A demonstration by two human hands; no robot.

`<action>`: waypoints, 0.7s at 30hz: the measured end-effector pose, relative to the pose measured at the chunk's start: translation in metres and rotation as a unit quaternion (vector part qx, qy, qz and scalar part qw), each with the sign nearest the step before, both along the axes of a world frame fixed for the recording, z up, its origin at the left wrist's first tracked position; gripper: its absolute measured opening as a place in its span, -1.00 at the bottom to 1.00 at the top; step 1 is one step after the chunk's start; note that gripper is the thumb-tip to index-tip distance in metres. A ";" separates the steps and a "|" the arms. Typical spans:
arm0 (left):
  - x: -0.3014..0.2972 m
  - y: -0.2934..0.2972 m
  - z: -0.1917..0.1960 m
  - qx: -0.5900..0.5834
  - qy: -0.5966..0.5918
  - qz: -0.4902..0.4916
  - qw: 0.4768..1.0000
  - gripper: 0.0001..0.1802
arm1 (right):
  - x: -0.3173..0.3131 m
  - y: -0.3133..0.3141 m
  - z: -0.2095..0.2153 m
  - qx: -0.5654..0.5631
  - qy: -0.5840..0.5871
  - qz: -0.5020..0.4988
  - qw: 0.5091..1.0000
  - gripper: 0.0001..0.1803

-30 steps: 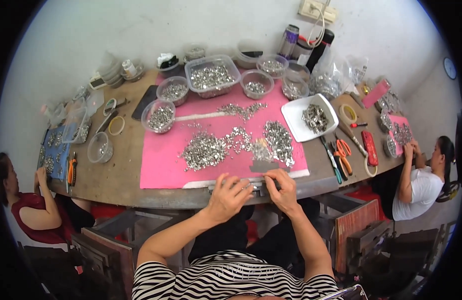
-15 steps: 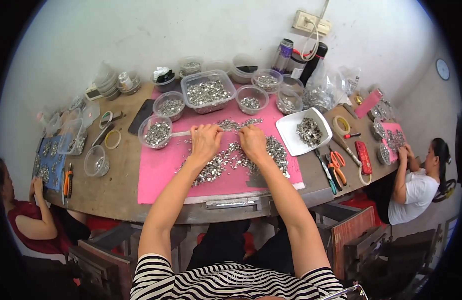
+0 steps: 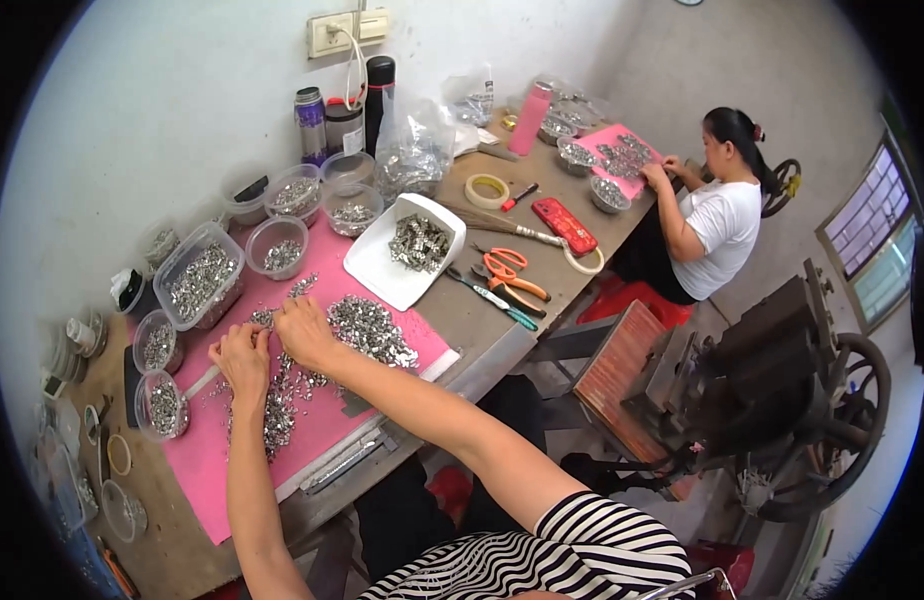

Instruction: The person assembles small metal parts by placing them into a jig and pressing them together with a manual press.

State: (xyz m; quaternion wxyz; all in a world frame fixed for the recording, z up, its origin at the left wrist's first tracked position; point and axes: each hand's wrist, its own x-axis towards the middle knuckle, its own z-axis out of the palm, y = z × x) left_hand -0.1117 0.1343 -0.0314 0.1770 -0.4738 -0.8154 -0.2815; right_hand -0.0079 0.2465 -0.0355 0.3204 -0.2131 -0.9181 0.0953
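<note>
1. Left hand (image 3: 241,358) and right hand (image 3: 305,330), half-curled over silver pieces (image 3: 372,332) on the pink mat (image 3: 197,490); can't tell if gripping.
2. White tray (image 3: 380,274), mat's right edge: metal pieces (image 3: 420,243).
3. Rectangular tub (image 3: 222,306), table's (image 3: 147,500) wall-side edge: silver bits (image 3: 199,280).

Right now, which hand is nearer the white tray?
Right. The right hand is lower-left of the white tray in the picture; the left hand is farther left, beyond the right hand.

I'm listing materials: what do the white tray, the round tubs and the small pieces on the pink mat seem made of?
White tray: probably plastic; smooth, opaque, with rounded corners.
Round tubs: likely clear plastic; their walls are see-through.
Small pieces: apparently metal, bright silvery finish; they glint.
</note>
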 end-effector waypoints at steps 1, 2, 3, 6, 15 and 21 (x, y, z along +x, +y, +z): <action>0.000 0.002 0.000 -0.010 -0.005 -0.008 1.000 -0.89 | 0.000 0.000 -0.001 -0.009 -0.018 0.003 1.000 -0.85; 0.000 0.003 0.001 -0.020 -0.009 -0.014 1.000 -0.90 | 0.000 0.001 0.000 -0.010 -0.017 0.003 1.000 -0.85; 0.000 0.002 0.000 -0.021 -0.008 -0.013 1.000 -0.90 | -0.001 0.001 0.000 -0.003 -0.012 0.003 1.000 -0.85; 0.003 -0.002 -0.005 0.020 0.016 -0.032 0.999 -0.91 | -0.001 0.001 -0.003 0.000 -0.002 0.008 1.000 -0.85; -0.010 -0.009 0.003 0.046 -0.097 -0.077 0.991 -0.96 | -0.006 0.001 0.000 -0.018 -0.028 0.023 0.999 -0.84; 0.035 -0.051 0.042 0.034 -0.094 -0.128 0.987 -0.93 | -0.001 0.003 0.001 -0.026 -0.041 0.018 0.999 -0.80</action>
